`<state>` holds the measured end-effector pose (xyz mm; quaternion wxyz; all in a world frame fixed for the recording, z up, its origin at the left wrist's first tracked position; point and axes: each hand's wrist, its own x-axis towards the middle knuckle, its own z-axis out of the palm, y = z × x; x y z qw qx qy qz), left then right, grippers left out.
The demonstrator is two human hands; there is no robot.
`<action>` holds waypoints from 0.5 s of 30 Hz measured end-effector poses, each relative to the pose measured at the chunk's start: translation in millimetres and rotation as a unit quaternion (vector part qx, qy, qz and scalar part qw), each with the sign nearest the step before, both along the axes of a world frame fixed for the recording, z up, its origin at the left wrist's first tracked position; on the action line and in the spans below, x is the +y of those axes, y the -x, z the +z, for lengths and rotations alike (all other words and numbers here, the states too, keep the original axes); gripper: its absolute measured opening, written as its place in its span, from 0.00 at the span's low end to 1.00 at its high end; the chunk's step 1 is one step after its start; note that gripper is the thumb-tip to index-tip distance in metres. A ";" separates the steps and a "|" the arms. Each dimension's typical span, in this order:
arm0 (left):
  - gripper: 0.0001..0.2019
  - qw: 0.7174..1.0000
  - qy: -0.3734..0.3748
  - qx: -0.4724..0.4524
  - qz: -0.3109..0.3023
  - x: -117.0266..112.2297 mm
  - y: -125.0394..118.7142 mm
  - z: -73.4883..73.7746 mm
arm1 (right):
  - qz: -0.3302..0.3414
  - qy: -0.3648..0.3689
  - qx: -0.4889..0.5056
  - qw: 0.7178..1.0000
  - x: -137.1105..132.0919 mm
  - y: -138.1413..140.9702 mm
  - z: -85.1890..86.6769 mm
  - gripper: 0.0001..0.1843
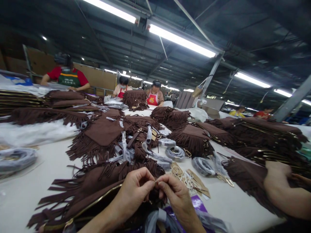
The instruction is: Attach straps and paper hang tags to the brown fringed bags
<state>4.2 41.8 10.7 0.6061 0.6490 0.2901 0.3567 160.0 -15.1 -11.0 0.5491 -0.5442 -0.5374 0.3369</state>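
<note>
My left hand (pixel 136 189) and my right hand (pixel 175 193) meet in front of me, thumbs and fingertips pinched together. Whatever is between the fingertips is too small to make out. Beneath them lies a dark brown fringed bag (pixel 94 186), its gold zipper partly open and its fringe spreading left. A plastic-wrapped coiled strap (pixel 159 221) is below my right hand, beside a purple packet (pixel 198 204). Brown card tags (pixel 200 184) with white strings lie just beyond my right hand.
Several fringed bags (pixel 104 129) and wrapped straps (pixel 175 152) cover the white table (pixel 55 165). Bags are stacked high (pixel 267 132) at right, where another person's arm (pixel 279 187) reaches in. Co-workers (pixel 69 77) sit across the table.
</note>
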 end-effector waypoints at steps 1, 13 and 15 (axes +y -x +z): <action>0.08 1.000 -0.012 0.008 0.003 0.0 0.1 -0.9 | 0.001 0.001 -0.005 1.000 -0.1 -0.3 -0.4 0.23; 0.06 0.987 -0.131 0.085 0.040 -3.2 2.7 2.1 | 0.000 -0.008 -0.059 0.998 -1.7 -2.3 -5.5 0.18; 0.07 0.986 -0.139 0.087 0.041 -3.0 2.5 1.8 | -0.001 -0.008 -0.058 0.998 -2.2 -1.0 -4.1 0.18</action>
